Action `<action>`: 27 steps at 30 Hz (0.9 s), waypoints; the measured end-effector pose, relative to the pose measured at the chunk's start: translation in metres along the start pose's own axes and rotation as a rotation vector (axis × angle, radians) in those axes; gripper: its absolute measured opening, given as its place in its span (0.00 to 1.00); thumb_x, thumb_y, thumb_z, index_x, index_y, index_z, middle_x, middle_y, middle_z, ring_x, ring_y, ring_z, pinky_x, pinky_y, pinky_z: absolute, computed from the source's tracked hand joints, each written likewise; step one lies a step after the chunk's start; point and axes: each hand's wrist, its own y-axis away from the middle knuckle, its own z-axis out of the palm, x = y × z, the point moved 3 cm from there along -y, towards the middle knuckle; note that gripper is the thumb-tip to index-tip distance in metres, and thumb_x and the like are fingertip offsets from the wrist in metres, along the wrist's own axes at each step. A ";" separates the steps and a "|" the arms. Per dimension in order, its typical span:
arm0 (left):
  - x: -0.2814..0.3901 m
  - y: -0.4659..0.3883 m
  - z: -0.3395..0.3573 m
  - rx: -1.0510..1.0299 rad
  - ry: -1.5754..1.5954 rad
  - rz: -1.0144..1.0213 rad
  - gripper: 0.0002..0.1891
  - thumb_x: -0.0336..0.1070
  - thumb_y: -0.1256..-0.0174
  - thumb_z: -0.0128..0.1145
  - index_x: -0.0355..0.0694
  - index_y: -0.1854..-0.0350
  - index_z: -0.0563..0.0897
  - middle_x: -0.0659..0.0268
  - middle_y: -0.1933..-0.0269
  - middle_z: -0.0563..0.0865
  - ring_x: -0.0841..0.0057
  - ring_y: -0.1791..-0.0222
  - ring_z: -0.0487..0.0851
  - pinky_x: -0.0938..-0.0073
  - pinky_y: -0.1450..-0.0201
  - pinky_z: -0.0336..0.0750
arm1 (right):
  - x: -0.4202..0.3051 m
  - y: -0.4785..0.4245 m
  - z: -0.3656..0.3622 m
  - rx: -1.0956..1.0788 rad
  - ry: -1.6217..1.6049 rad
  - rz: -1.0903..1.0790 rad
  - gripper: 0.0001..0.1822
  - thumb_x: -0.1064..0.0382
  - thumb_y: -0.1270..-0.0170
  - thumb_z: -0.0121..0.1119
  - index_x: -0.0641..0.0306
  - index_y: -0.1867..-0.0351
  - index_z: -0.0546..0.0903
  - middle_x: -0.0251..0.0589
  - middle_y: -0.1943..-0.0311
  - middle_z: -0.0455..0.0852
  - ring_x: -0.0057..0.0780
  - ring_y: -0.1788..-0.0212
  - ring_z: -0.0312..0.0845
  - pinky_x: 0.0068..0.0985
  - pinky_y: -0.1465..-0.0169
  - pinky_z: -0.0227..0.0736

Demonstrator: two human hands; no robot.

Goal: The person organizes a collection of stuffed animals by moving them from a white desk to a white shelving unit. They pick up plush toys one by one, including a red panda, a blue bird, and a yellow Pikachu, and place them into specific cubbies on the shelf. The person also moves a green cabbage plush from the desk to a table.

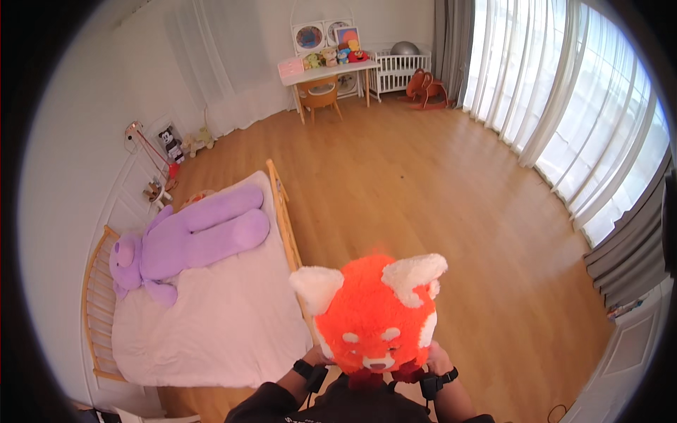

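Note:
A red panda plush toy [376, 306] with white ears and a dark red lower part is held up close in front of my chest, its face turned towards me. My left hand [320, 356] grips its left side low down, the fingers mostly hidden behind the fur. On the opposite side my right hand [438, 358] holds it at about the same height. Black straps with small devices circle both wrists. Left of the plush stands a bed [222, 328] with a pink cover and wooden rails. A large purple teddy bear [180, 240] lies on its back there.
Wood flooring [423, 185] stretches ahead. At the far wall are a white desk [328, 71] with plush toys, an orange chair [319, 92], a white crib [399, 71] and a rocking animal [426, 90]. Sheer curtains [555, 106] hang at right. A small stool [158, 194] stands beyond the bed.

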 end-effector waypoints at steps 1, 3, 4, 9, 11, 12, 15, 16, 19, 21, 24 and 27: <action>0.018 -0.031 -0.008 0.004 -0.056 0.008 0.25 0.43 0.33 0.55 0.39 0.37 0.69 0.60 0.36 0.72 0.68 0.36 0.70 0.63 0.33 0.65 | -0.012 -0.022 -0.019 -0.038 0.029 0.031 0.25 0.60 0.34 0.52 0.69 0.38 0.68 0.42 0.42 0.76 0.30 0.45 0.75 0.29 0.42 0.70; 0.053 -0.094 -0.017 0.002 -0.164 0.009 0.25 0.43 0.33 0.55 0.39 0.37 0.69 0.60 0.36 0.72 0.67 0.36 0.70 0.63 0.33 0.65 | -0.038 -0.079 -0.067 -0.162 0.000 0.083 0.27 0.59 0.32 0.50 0.69 0.35 0.65 0.42 0.40 0.74 0.31 0.42 0.73 0.29 0.40 0.69; 0.069 -0.113 -0.025 0.014 -0.226 0.003 0.25 0.43 0.33 0.55 0.39 0.37 0.69 0.60 0.36 0.72 0.67 0.35 0.70 0.63 0.33 0.65 | -0.055 -0.110 -0.062 -0.182 0.073 0.077 0.27 0.60 0.33 0.51 0.69 0.35 0.64 0.42 0.40 0.74 0.31 0.42 0.73 0.28 0.40 0.69; 0.162 -0.234 -0.056 -0.041 -0.350 0.012 0.25 0.44 0.34 0.55 0.39 0.37 0.69 0.60 0.36 0.72 0.67 0.35 0.69 0.63 0.33 0.65 | -0.165 -0.212 -0.097 -0.117 0.302 0.065 0.30 0.61 0.35 0.54 0.68 0.33 0.63 0.41 0.38 0.72 0.29 0.40 0.70 0.28 0.38 0.66; 0.192 -0.278 -0.063 -0.078 -0.388 0.007 0.25 0.44 0.34 0.55 0.40 0.37 0.69 0.60 0.36 0.72 0.67 0.35 0.69 0.63 0.33 0.65 | -0.188 -0.245 -0.112 -0.079 0.248 0.046 0.30 0.62 0.36 0.55 0.68 0.34 0.64 0.41 0.37 0.71 0.29 0.39 0.70 0.28 0.38 0.66; 0.213 -0.303 -0.067 -0.094 -0.405 0.016 0.25 0.44 0.34 0.55 0.40 0.37 0.69 0.60 0.36 0.72 0.67 0.35 0.69 0.63 0.33 0.65 | -0.200 -0.268 -0.128 -0.074 0.228 0.000 0.29 0.62 0.36 0.55 0.68 0.34 0.64 0.41 0.37 0.71 0.30 0.39 0.70 0.29 0.38 0.66; 0.262 -0.375 -0.088 -0.124 -0.448 0.017 0.25 0.44 0.34 0.55 0.40 0.37 0.69 0.60 0.35 0.72 0.67 0.35 0.69 0.63 0.33 0.65 | -0.228 -0.333 -0.170 0.033 0.088 0.013 0.28 0.62 0.36 0.57 0.68 0.35 0.66 0.42 0.36 0.70 0.32 0.39 0.69 0.30 0.36 0.64; 0.275 -0.399 -0.098 -0.126 -0.455 0.010 0.25 0.44 0.34 0.55 0.40 0.37 0.69 0.60 0.35 0.72 0.67 0.35 0.69 0.63 0.33 0.65 | -0.249 -0.355 -0.171 0.102 0.064 0.078 0.29 0.61 0.36 0.58 0.67 0.35 0.66 0.42 0.36 0.70 0.33 0.38 0.68 0.31 0.35 0.64; 0.320 -0.467 -0.136 -0.099 -0.472 0.008 0.25 0.44 0.34 0.55 0.40 0.37 0.69 0.60 0.35 0.72 0.67 0.35 0.69 0.62 0.33 0.64 | -0.306 -0.442 -0.182 0.153 0.079 0.157 0.29 0.60 0.36 0.58 0.67 0.35 0.66 0.42 0.35 0.69 0.33 0.37 0.67 0.31 0.34 0.63; 0.357 -0.512 -0.161 -0.065 -0.485 0.027 0.25 0.44 0.34 0.55 0.40 0.37 0.69 0.60 0.35 0.72 0.67 0.35 0.69 0.62 0.33 0.64 | -0.338 -0.512 -0.201 0.030 0.203 0.099 0.29 0.60 0.36 0.59 0.67 0.35 0.66 0.42 0.35 0.69 0.33 0.37 0.67 0.31 0.34 0.62; 0.417 -0.558 -0.201 0.019 -0.493 0.063 0.25 0.44 0.34 0.55 0.40 0.36 0.69 0.60 0.35 0.72 0.67 0.35 0.69 0.62 0.33 0.64 | -0.390 -0.620 -0.215 -0.172 0.412 0.041 0.29 0.60 0.37 0.59 0.67 0.35 0.66 0.43 0.35 0.69 0.33 0.37 0.67 0.31 0.34 0.62; 0.481 -0.593 -0.235 0.103 -0.517 0.105 0.25 0.44 0.34 0.55 0.40 0.36 0.69 0.60 0.35 0.71 0.67 0.35 0.68 0.62 0.32 0.64 | -0.455 -0.727 -0.206 -0.349 0.619 -0.005 0.30 0.60 0.37 0.59 0.67 0.35 0.66 0.43 0.35 0.69 0.34 0.36 0.66 0.31 0.34 0.62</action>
